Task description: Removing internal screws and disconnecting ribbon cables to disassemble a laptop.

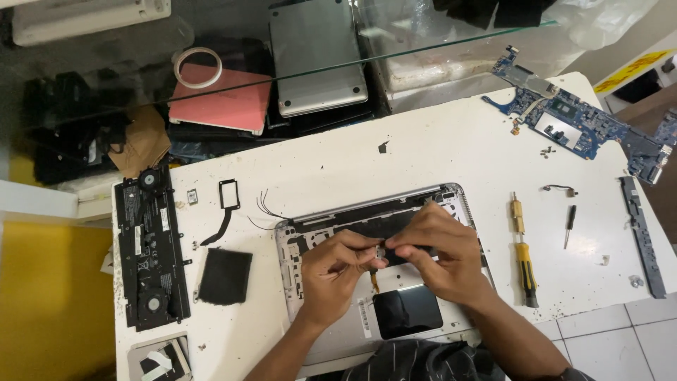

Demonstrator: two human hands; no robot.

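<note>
Dark striped fabric [423, 360] lies at the lower edge, below the opened silver laptop chassis [331, 339] on the white table [423, 155]. Both hands meet over the chassis interior: left hand [337, 271] and right hand [441, 250] pinch a small component [379, 252] between narrow fingertips. A yellow-handled screwdriver [525, 261] lies right; a black battery pack [151, 247] left; a blue circuit board [578, 123] far right.

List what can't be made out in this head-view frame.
- Small part pinched between left hand and right hand: hidden by fingertips.
- Opened laptop base interior: covered by both hands.
- Screws near the circuit board: too small.
- Metal bracket: cut by bottom edge.
</note>
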